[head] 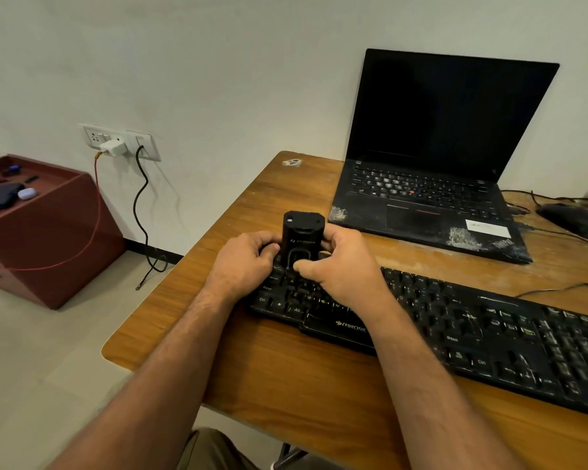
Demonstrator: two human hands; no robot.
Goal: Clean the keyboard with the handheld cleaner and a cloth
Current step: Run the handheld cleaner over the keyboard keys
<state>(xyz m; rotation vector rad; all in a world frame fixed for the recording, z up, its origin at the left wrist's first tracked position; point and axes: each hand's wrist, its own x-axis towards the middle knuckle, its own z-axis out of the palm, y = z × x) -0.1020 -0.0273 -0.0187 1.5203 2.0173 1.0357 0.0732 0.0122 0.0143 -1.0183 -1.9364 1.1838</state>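
Both hands, left hand (243,262) and right hand (336,266), grip the handheld cleaner (301,240) upright over the keyboard (455,334) left end; cleaning seems just starting, no cloth visible

Soft, even indoor light fills the scene, moderately bright, with no harsh glare. The dangling black cable (142,212) throws faint shadows to its right on the pale wall (218,79). The wide lens bows the brown wooden worktop (319,385) and the straight lines near the edges. The black laptop's dark screen (448,113) shows no reflection. Focus is fairly sharp centrally, softer towards the corners.
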